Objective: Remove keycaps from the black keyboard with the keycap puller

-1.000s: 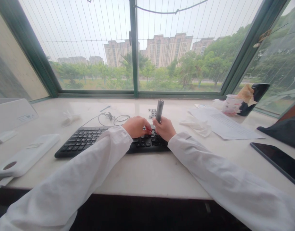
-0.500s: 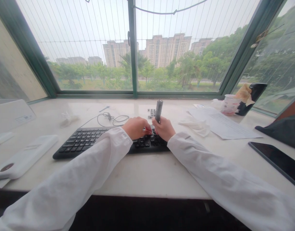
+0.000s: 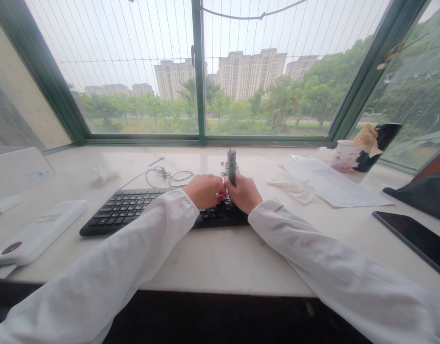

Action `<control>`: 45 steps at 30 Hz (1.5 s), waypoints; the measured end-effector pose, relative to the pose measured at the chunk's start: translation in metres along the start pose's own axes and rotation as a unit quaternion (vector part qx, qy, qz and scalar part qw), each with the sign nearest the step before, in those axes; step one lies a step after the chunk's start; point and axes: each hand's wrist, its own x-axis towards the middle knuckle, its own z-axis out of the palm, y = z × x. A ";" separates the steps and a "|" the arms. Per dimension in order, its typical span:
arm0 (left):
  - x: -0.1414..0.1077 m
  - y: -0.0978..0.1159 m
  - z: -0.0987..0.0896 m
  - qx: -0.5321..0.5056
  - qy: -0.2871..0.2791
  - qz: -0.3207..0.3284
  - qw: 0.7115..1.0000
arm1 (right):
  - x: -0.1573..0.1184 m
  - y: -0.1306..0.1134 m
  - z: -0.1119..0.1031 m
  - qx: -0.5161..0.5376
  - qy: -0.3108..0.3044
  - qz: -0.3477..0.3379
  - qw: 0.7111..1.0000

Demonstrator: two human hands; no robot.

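A black keyboard lies on the white counter, with the right part of it under my hands. My right hand is closed around a grey metal bar-shaped tool, which stands upright out of the fist; its lower end is hidden. Beside it, my left hand is closed over the keys, its fingertips curled together near the tool's base. Whatever lies between those fingertips I cannot make out. Behind the tool sit several small loose keycaps, partly covered by it.
A coiled cable lies behind the keyboard. On the left are a white power bank and a crumpled plastic bag. To the right are a tissue, printed paper, a cup and a phone.
The tool in my right hand has tipped slightly left and stands more upright. My left hand stays at nearly the same spot over the keys.
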 end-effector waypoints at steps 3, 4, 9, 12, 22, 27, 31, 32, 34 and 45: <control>0.000 0.000 -0.001 -0.003 0.000 0.002 1.000 | -0.001 -0.001 -0.001 -0.001 0.002 0.009 1.000; 0.000 0.000 -0.001 -0.005 0.001 0.004 1.000 | -0.001 -0.001 -0.001 0.001 0.001 0.014 1.000; 0.000 -0.001 -0.001 -0.009 0.003 0.009 1.000 | -0.001 -0.001 -0.001 0.026 0.000 0.028 0.999; 0.000 -0.001 -0.001 -0.012 0.003 0.010 1.000 | -0.001 0.001 0.000 0.059 -0.001 0.034 0.998; 0.001 -0.003 -0.002 -0.027 0.001 0.009 1.000 | 0.004 0.012 0.003 0.119 -0.037 0.045 0.991; 0.001 -0.004 -0.001 -0.032 0.002 0.013 0.999 | 0.005 0.014 0.004 0.137 -0.053 0.040 0.988; 0.001 -0.004 -0.001 -0.037 0.005 0.021 0.999 | 0.002 0.012 0.002 0.143 -0.064 0.002 0.988; 0.001 -0.004 -0.001 -0.039 0.004 0.023 0.999 | 0.002 0.011 0.001 0.143 -0.070 -0.009 0.987; 0.002 -0.005 -0.001 -0.043 0.001 0.024 0.999 | 0.002 0.009 -0.001 0.139 -0.080 -0.012 0.987; 0.003 -0.007 0.002 -0.047 0.003 0.024 0.999 | 0.011 0.010 0.007 -0.001 -0.007 0.001 1.000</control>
